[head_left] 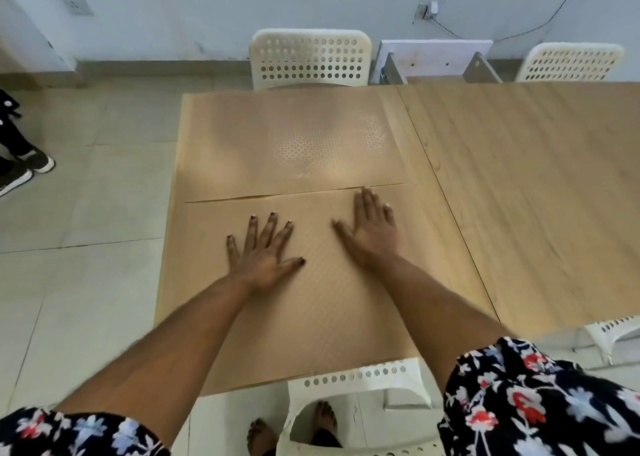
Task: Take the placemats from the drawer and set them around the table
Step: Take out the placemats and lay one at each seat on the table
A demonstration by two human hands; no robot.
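Tan on tan: both of my hands are pressed flat on the near placemat [311,293], palms down. My left hand [263,251] has its fingers fanned wide; my right hand [372,234] lies with fingers closer together, tips almost at the mat's far edge. Neither is gripping anything, they only rest open on the sheet.

That mat lies at my seat on the table's left end, reaching from the near edge up to a seam where it meets the far placemat [294,140], which lies in front of the opposite chair [310,57]. The two edges seem to touch or slightly overlap along that line; I cannot tell which.

I judge these mats to be thin, light and flexible, likely a plastic or vinyl sheet. A fine embossed lattice shows under my palms and where light glances off the far one. They look large, flat and rectangular, with little thickness to catch. I expect them to slide easily on the smooth wood-grain table [536,185], so flat palm pressure suits nudging. To lift one, I would pinch a corner or the edge that overhangs the table, and support it with both hands so it does not flop.

Further out, perforated white plastic chairs stand around the table, one just below me [360,376]. Pale floor tiles [86,213] lie to the left.
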